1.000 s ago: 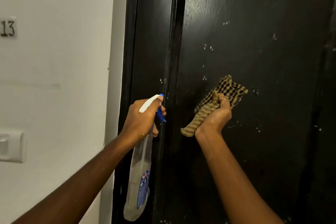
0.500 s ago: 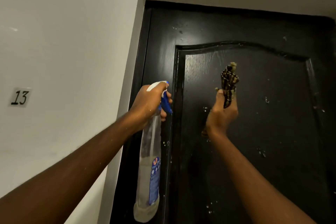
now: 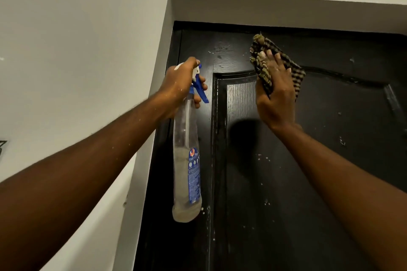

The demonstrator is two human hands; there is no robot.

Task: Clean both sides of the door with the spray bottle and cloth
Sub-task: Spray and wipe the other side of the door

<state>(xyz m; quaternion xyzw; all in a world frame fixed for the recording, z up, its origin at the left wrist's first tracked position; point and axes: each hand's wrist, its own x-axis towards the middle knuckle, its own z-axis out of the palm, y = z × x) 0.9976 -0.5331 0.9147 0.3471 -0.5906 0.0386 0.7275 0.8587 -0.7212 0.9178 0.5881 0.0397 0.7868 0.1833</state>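
The black door [image 3: 264,182] fills the right half of the head view, flecked with white specks. High on it, just under the top edge, my right hand [image 3: 275,99] presses a brown checked cloth [image 3: 296,78] flat against the wood with straight fingers. A fold of the cloth hides the thumb. My left hand [image 3: 180,81] grips the neck of a clear spray bottle [image 3: 186,160] with a blue trigger, a finger on the trigger. The bottle hangs upright in front of the door's left edge, with a little liquid at its bottom.
A white wall [image 3: 77,50] lies to the left. The grey reveal of the doorway [image 3: 264,11] runs above and down the left side of the door. Part of a number sign [image 3: 2,147] shows at the far left edge.
The view has tilted upward. My right hand rose with the cloth from the middle panel to the top of the door and spread flat. My left hand rose too, still holding the bottle.
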